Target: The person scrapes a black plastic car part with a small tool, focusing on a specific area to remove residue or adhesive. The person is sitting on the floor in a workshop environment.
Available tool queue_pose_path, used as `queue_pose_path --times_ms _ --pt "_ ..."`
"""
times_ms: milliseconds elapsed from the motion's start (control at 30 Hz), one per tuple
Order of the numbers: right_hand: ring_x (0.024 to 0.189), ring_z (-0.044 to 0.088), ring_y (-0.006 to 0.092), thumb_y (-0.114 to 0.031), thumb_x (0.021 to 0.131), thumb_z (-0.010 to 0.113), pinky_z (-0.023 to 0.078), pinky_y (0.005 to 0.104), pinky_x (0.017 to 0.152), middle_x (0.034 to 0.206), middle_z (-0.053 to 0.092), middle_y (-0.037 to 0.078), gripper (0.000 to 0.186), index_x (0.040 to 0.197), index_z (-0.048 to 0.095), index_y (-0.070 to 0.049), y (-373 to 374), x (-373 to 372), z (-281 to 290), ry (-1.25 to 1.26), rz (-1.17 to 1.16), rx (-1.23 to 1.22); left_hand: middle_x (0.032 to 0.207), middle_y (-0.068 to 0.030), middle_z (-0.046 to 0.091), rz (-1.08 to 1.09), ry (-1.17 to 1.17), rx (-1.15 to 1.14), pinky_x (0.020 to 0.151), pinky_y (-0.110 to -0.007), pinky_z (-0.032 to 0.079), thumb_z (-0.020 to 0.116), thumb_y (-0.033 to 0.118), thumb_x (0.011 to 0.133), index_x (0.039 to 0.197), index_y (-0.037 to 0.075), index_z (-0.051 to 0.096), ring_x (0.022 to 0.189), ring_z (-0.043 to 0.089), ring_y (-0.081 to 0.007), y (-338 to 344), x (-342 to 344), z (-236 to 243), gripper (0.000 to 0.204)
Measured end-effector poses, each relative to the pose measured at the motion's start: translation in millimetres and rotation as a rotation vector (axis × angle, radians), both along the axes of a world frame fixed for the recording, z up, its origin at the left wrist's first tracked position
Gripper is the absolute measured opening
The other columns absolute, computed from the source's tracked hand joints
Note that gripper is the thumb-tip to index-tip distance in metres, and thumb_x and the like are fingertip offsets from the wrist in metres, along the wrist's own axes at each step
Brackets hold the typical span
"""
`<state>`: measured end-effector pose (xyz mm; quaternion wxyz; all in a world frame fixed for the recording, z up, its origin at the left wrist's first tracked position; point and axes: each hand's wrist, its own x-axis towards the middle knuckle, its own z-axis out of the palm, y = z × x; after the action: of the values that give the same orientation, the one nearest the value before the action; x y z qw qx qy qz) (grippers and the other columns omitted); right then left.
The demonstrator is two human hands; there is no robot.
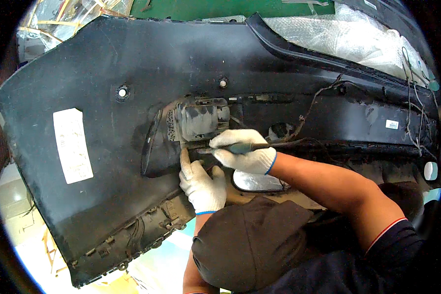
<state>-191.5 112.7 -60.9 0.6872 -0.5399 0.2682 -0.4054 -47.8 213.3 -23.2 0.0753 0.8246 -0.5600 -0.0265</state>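
Observation:
My gloved left hand (202,188) rests below a dusty rectangular dark fitting (201,120) on the inner face of a large black curved panel (83,59), index finger stretched to the fitting's lower edge, thumb apart. My gloved right hand (242,149) grips a slim tool with a dark handle (237,147), its tip end beside my left index finger, just under the fitting. A cable (303,117) runs along the panel to the right. A long white label (72,144) is at the left.
Bubble wrap (353,39) lies behind the panel over a green surface (191,9), with wrapped material (68,19) at top left. A dark cap (250,240) fills the lower centre between the forearms. Loose wires (416,108) hang at the right.

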Motion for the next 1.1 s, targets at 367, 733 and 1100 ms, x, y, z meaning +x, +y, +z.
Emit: queue_pose_path --times_ms 367,733,1100 --pt "0.097 0.078 0.0343 -0.015 0.093 0.078 0.063 0.0411 0.088 0.104 0.079 0.015 0.020 0.111 0.076 -0.007 -8 -2 -5 0.179 -0.054 -0.408 0.163 -0.0215 0.048 -0.009 0.082 -0.072 0.098 -0.057 0.051 0.078 0.012 0.082 0.097 0.003 0.063 0.118 0.063 -0.0459 2 2 -1 0.023" --pt "0.089 0.074 0.0386 -0.015 0.091 0.076 0.061 0.0451 0.078 0.095 0.076 0.013 0.015 0.105 0.074 -0.012 4 1 -13 0.221 -0.062 -0.508 0.132 -0.0196 0.067 0.098 0.012 -0.135 0.106 -0.051 0.049 0.075 0.009 0.091 0.141 0.005 0.063 0.118 0.063 -0.0414 -20 26 11 0.052" --pt "0.093 0.075 0.0369 -0.016 0.092 0.076 0.062 0.0430 0.083 0.100 0.076 0.013 0.018 0.108 0.074 -0.010 8 3 -27 0.102 -0.172 -0.480 0.162 -0.0198 0.046 0.167 -0.491 -0.184 0.117 -0.061 0.043 0.093 0.027 0.075 0.154 0.006 0.050 0.142 0.050 -0.0457 -40 17 27 0.093"
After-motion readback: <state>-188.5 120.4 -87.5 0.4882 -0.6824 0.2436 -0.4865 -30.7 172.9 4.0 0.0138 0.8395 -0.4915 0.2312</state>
